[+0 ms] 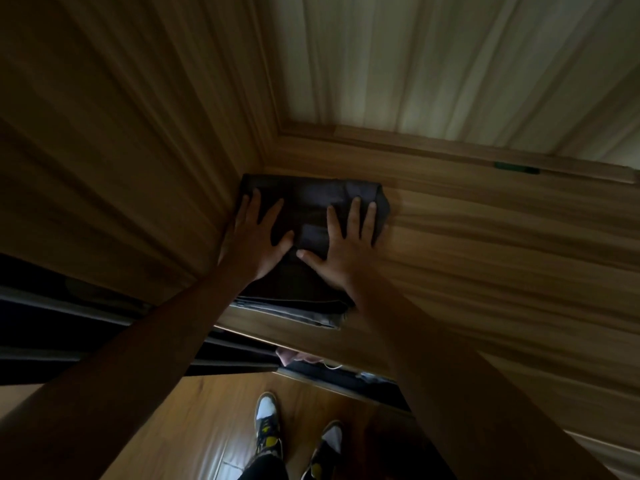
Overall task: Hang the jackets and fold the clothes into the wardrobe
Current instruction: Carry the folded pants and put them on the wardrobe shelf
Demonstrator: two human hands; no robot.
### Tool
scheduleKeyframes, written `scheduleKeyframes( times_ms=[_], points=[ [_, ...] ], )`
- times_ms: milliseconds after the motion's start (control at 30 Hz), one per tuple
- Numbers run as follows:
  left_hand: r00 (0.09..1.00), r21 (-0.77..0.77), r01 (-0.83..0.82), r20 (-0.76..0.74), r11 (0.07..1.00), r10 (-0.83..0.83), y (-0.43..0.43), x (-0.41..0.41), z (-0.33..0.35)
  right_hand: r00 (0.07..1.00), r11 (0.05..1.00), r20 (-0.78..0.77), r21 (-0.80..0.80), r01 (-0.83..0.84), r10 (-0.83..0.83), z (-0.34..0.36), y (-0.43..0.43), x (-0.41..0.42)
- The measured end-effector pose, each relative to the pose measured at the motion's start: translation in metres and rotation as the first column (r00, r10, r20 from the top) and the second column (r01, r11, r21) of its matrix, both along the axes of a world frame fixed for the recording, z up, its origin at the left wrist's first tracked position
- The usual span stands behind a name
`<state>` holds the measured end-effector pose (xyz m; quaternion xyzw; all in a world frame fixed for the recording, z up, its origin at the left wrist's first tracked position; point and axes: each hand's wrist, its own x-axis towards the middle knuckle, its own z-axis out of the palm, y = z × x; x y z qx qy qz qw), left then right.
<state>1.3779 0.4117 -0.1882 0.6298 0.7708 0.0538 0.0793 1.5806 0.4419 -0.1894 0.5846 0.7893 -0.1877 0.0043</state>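
left hand [258, 239] flat, fingers spread, pressing folded dark garment [313, 209], right hand [341, 242] same beside it, garment tops small stack in wardrobe shelf [485, 237] left corner, against side wall

Two hands, left hand [258, 233] and right hand [341, 244], both flat on one stack of folded clothes [311, 202], at least two pieces. One shelf [485, 237] under that. Two shoes way below the wrists: left sneaker [268, 424], right sneaker [327, 445]. One green tag [516, 168] past the fingertips.
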Motion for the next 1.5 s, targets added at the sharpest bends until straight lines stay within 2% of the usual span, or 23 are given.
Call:
scheduleKeyframes(
  times_ms=[67,167,267,333,400,567,633,767,867,1000,1167,1267,1333,1500],
  points=[
    [1.000,-0.022,-0.005,0.027,1.000,0.006,0.004,-0.002,-0.001,1.000,0.996,-0.005,-0.094,-0.004,0.003,0.002,0.005,-0.001],
    [1.000,-0.052,0.008,0.022,0.999,-0.007,0.007,-0.002,0.004,1.000,0.996,0.004,-0.086,-0.002,0.002,0.004,0.004,-0.002],
    [1.000,-0.082,-0.009,-0.003,0.997,0.009,-0.008,0.005,0.013,1.000,0.996,-0.012,0.081,-0.025,0.026,0.007,-0.015,0.001],
    [1.000,-0.093,-0.021,-0.002,0.995,0.021,-0.029,0.009,0.017,0.995,0.975,-0.075,0.218,-0.044,0.062,0.007,-0.036,0.006],
    [0.999,-0.091,-0.006,0.033,0.996,0.010,-0.049,0.009,0.017,0.986,0.966,-0.132,0.248,-0.068,0.103,0.003,-0.053,0.014],
    [0.994,-0.062,0.010,0.108,0.998,-0.003,-0.056,0.005,0.014,0.988,0.996,-0.126,0.041,-0.084,0.089,0.006,-0.051,0.015],
    [0.993,-0.072,0.020,0.114,0.997,-0.012,-0.056,0.006,0.019,0.989,0.996,-0.120,0.007,-0.088,0.088,0.016,-0.051,0.014],
    [0.969,-0.094,-0.014,0.245,0.995,0.036,-0.082,0.006,0.042,0.973,0.999,-0.226,-0.012,-0.050,0.047,0.044,-0.066,0.028],
    [0.949,-0.038,0.042,0.313,0.998,-0.028,-0.128,0.009,0.065,0.975,0.999,-0.223,-0.048,0.015,-0.025,0.067,-0.084,0.041],
    [0.933,-0.036,0.021,0.360,0.999,-0.007,-0.183,0.002,0.088,0.995,0.997,-0.083,-0.041,-0.058,0.055,0.093,-0.106,0.048],
    [0.930,-0.139,0.004,0.365,0.990,0.048,-0.233,-0.014,0.109,0.990,0.992,-0.067,0.005,-0.124,0.124,0.107,-0.138,0.039],
    [0.932,-0.181,-0.019,0.354,0.983,0.083,-0.260,-0.024,0.116,0.975,0.975,-0.073,-0.065,-0.213,0.208,0.111,-0.157,0.026],
    [0.932,-0.180,-0.039,0.349,0.983,0.100,-0.277,-0.031,0.119,0.962,0.956,-0.025,-0.111,-0.273,0.272,0.115,-0.170,0.014],
    [0.932,-0.180,-0.077,0.336,0.981,0.134,-0.320,-0.056,0.120,0.949,0.937,-0.018,-0.154,-0.312,0.313,0.118,-0.207,-0.020]
  ],
)
